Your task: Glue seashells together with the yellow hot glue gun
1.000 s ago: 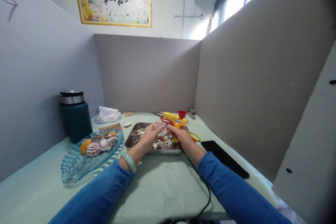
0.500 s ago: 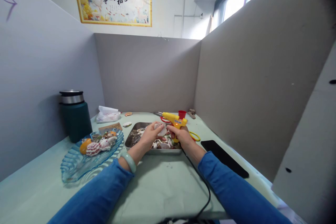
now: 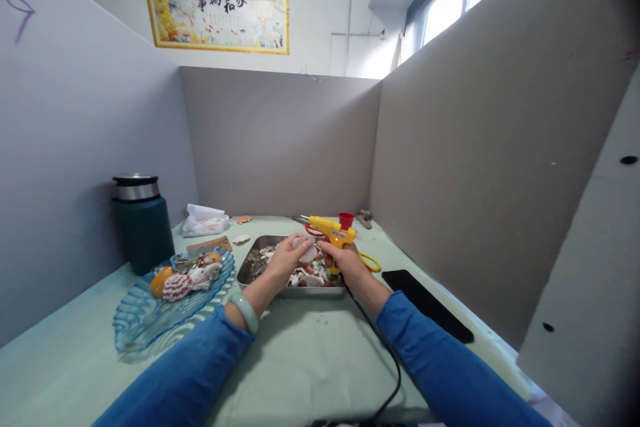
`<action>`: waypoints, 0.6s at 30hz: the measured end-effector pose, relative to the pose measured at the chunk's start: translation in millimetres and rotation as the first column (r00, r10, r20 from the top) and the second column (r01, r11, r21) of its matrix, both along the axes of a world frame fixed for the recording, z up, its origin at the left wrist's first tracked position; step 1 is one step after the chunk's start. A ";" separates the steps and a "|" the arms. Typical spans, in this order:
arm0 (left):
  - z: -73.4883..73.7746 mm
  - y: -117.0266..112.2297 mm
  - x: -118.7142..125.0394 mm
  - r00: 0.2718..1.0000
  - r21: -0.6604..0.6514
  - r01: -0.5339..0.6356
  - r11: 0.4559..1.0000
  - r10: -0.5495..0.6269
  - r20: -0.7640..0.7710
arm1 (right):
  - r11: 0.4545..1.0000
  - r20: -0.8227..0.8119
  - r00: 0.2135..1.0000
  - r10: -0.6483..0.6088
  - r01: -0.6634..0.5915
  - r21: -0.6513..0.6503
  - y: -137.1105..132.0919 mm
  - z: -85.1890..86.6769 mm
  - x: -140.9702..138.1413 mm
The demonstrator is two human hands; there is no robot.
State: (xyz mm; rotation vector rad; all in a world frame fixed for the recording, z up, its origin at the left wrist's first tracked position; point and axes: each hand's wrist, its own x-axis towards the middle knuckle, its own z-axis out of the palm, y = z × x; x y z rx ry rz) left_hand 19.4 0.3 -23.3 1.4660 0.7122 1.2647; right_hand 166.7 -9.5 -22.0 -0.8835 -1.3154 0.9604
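Over a metal tray (image 3: 315, 291) of mixed seashells, my left hand (image 3: 285, 260) is closed on a pale seashell (image 3: 309, 254), holding it by its edge. My right hand (image 3: 350, 261) grips a yellow hot glue gun (image 3: 327, 227) by its handle, with the nozzle pointing left above the shell. A small orange light shows on the glue gun's side, and its black cord (image 3: 383, 340) runs down to the table's front edge. The two hands are close together; the fingers partly hide the shell and the handle.
At left, a blue glass dish (image 3: 135, 327) holds shells and orange pieces, beside a dark green bottle (image 3: 145, 227). A tissue pack (image 3: 205, 221) lies behind. Scissors (image 3: 370, 262) and a red cup (image 3: 346, 219) are past the tray; a black phone-like slab (image 3: 427, 303) is at right.
The view has shifted slightly. Both hands keep their holds on the shell and the glue gun, with almost no movement.
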 end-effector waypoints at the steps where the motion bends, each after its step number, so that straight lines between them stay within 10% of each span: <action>1: 0.0 -0.1 0.0 1.000 0.003 -0.002 1.000 0.002 0.001 | 1.000 0.000 1.000 0.005 -0.005 0.009 0.9 -0.8 0.2; 18: -1.4 1.3 1.3 0.999 0.022 -0.053 0.998 0.054 -0.011 | 1.000 -0.026 1.000 0.009 -0.009 -0.003 2.0 -0.8 0.2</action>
